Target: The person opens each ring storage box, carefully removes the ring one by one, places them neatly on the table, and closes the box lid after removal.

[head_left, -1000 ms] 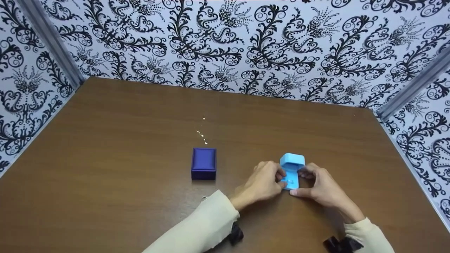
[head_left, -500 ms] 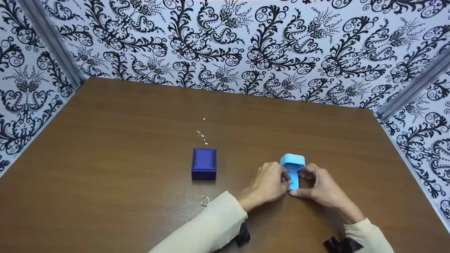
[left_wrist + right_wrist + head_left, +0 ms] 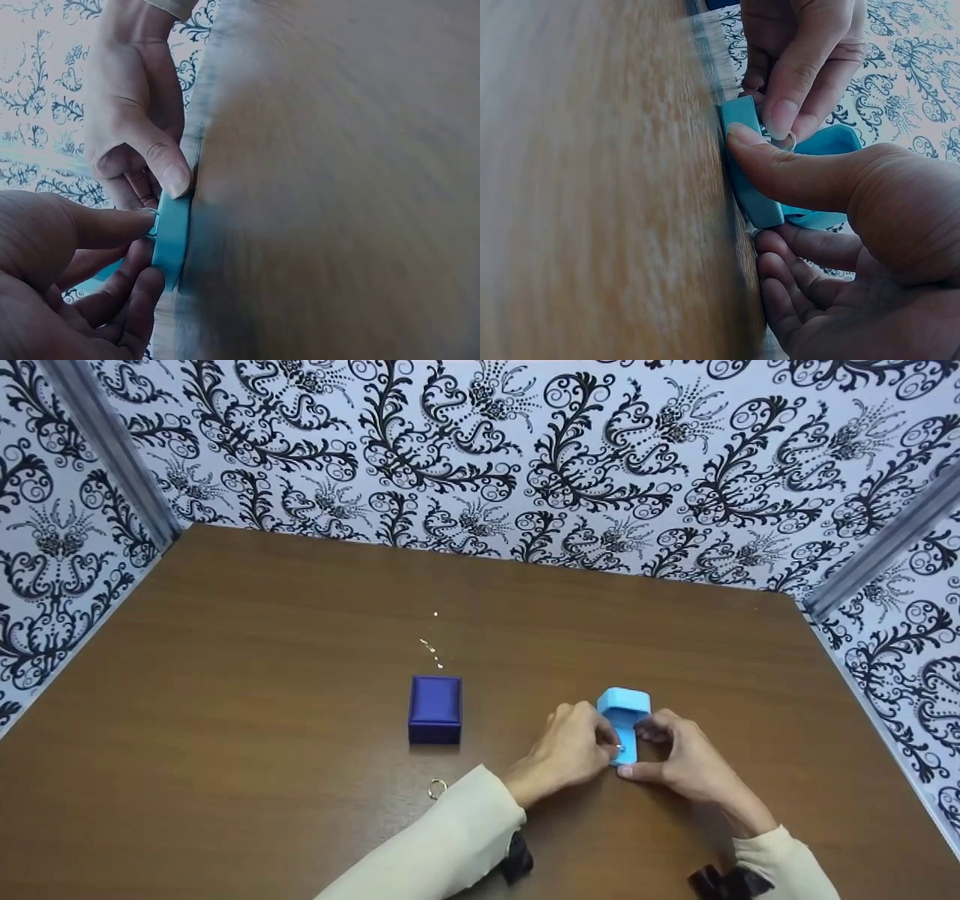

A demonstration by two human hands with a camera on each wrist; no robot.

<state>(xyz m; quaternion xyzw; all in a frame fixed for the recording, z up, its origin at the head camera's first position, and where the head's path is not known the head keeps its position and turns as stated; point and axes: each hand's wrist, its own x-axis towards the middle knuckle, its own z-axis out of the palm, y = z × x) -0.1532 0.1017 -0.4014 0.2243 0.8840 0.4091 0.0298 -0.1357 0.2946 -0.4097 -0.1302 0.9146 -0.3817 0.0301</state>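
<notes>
A light blue ring box [image 3: 624, 701] stands on the table with its lid up. My right hand [image 3: 690, 757] grips its base, thumb at the front edge and fingers along the right side. My left hand [image 3: 570, 742] reaches in from the left and pinches a thin ring [image 3: 793, 141] between thumb and finger, right at the insert of the base. In the left wrist view the ring [image 3: 154, 222] shows as a small loop at the thumb tip. How deep it sits in the slot is hidden by the fingers.
A closed dark blue jewellery box [image 3: 435, 701] stands left of the hands. Nearer, by the left sleeve, lies another ring [image 3: 437, 788]. Beyond the box a fine broken line of gold bits [image 3: 430, 646] lies on the brown table [image 3: 262, 675]. Patterned walls [image 3: 480, 450] enclose the table.
My left fingers have shifted slightly right, farther over the box's base, and now pinch the ring there. The sleeve's shift has uncovered more of the loose ring. My right hand and the box stay put.
</notes>
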